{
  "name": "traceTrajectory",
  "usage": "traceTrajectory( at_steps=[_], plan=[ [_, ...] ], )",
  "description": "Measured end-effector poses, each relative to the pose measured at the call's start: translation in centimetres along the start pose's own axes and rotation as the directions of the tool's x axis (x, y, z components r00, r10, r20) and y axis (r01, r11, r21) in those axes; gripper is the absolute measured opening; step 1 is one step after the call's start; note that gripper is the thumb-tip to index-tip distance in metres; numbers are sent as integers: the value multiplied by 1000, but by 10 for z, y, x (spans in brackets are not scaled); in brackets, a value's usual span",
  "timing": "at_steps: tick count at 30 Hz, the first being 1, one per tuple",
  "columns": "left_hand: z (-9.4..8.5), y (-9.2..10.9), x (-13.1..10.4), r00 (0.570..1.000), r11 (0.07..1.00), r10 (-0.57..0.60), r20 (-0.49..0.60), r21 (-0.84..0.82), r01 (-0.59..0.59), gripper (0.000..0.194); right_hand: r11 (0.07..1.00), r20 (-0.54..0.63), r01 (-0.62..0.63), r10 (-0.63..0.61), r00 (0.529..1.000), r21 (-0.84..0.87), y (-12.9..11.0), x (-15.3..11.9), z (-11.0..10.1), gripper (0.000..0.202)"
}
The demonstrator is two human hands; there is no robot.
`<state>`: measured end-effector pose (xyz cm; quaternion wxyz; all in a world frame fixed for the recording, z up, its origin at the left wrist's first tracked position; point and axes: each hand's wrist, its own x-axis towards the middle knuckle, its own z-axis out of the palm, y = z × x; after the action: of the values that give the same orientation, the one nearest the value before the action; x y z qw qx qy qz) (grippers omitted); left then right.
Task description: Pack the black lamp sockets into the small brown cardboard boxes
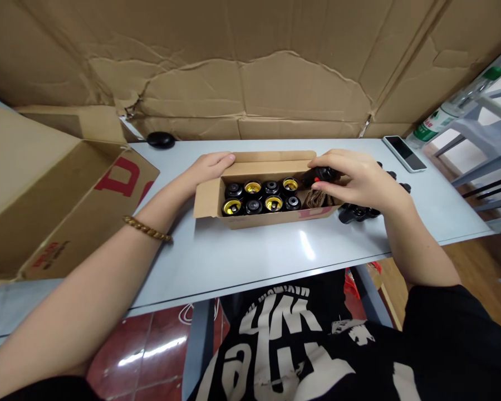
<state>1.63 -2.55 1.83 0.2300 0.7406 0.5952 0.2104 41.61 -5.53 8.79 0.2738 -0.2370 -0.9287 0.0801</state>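
A small open cardboard box (271, 221) stands on the table, holding two rows of black cylinders (254, 206), some showing yellow inside. Crumpled brown paper (317, 199) lies in its right end. My left hand (212, 167) rests at the box's back left corner, its fingers partly hidden behind the raised flap. Over the right end, my right hand (350, 177) grips a black cylinder (324, 175) with a red spot, tilted above the paper. More black cylinders (357, 213) lie on the table right of the box, partly behind my right hand.
A large open carton (87, 206) stands at the left. Near it is a black computer mouse (161, 140). A phone (404, 153) and a clear bottle with a green label (436, 122) are at the back right. Tall cardboard (242, 72) rises behind the table (217, 262).
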Motion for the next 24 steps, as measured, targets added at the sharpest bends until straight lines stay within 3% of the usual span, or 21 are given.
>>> traceTrajectory(
  at_steps=[6,14,24],
  plan=[
    [0,4,1,999,999,-43,-12,-19,42,70,998,21,-68,68,997,-8,-1,-3,0,35],
    [3,4,-2,997,995,-67,-49,-79,63,65,998,106,-41,35,994,55,2,2,5,21],
    [-1,5,-2,999,997,-36,13,-69,36,64,999,176,-43,42,983,3,-3,2,10,20]
  ],
)
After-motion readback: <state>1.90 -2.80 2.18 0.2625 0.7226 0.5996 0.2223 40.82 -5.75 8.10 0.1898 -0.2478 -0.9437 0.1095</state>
